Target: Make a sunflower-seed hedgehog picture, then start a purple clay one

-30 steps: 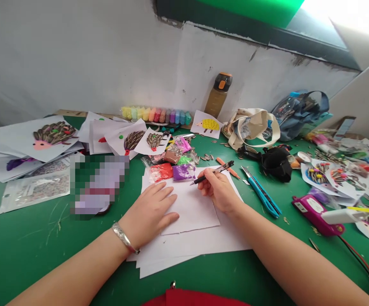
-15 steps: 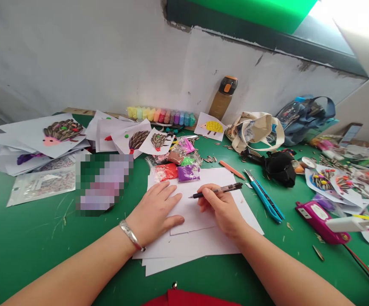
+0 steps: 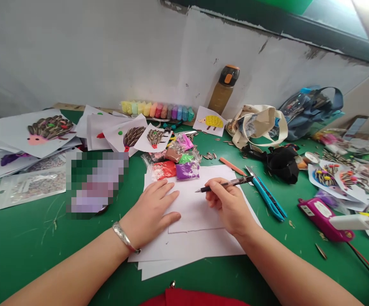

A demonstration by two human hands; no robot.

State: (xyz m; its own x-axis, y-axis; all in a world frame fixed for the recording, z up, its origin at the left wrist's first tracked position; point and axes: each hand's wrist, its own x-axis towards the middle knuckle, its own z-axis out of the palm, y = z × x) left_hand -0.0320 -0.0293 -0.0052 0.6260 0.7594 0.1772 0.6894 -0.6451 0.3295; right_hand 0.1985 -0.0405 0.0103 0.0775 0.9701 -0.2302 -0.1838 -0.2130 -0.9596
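White paper sheets [image 3: 191, 244] lie stacked in front of me on the green table. My left hand [image 3: 154, 212] rests flat on their left side, fingers spread, with a silver bracelet at the wrist. My right hand [image 3: 227, 204] is closed around a black pen [image 3: 232, 182], its tip pointing left above the paper. Whether the tip touches the sheet I cannot tell. A dark line runs across the lower part of the top sheet, between the hands. At the paper's far edge sit packets of modelling clay, among them a red packet [image 3: 163, 170] and a purple packet [image 3: 187, 171].
Right of the paper are a blue utility knife [image 3: 267, 195], an orange stick [image 3: 232, 166] and a magenta glue gun [image 3: 323, 219]. Seed-covered hedgehog pictures [image 3: 50, 129] pile up at the left. Along the wall stand a bottle [image 3: 222, 91] and a cloth bag [image 3: 256, 125].
The right hand, with the pen, has shifted slightly right across the paper. My left hand stays flat on the sheets. The view has tilted a little downward.
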